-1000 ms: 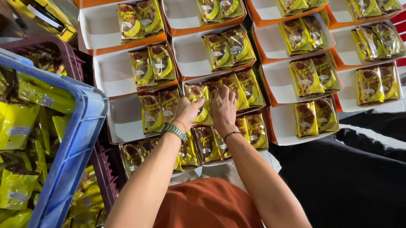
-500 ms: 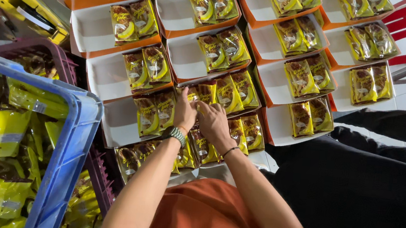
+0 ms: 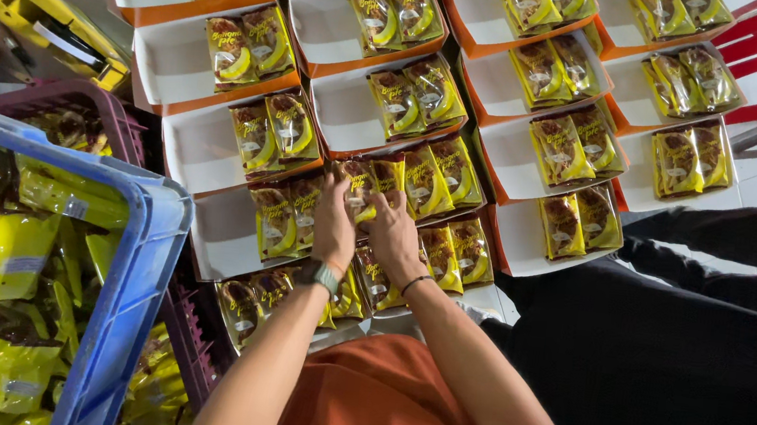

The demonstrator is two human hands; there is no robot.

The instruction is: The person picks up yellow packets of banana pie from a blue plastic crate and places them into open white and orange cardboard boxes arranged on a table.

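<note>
Both hands have slid nearer — left hand (image 3: 335, 222) and right hand (image 3: 392, 233) pinch one yellow packet (image 3: 370, 184) over a near box (image 3: 226, 239); far boxes (image 3: 351, 27) already hold pairs.

yellow snack packet (image 3: 364, 188), banana picture, upright, held over white open box (image 3: 224, 241), beside 2 others

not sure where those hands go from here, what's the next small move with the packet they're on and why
Probably press the yellow snack packet flat into the white box and let go. Both the left hand and the right hand rest on it, and the neighbouring boxes already hold packets lying flat, side by side.
</note>
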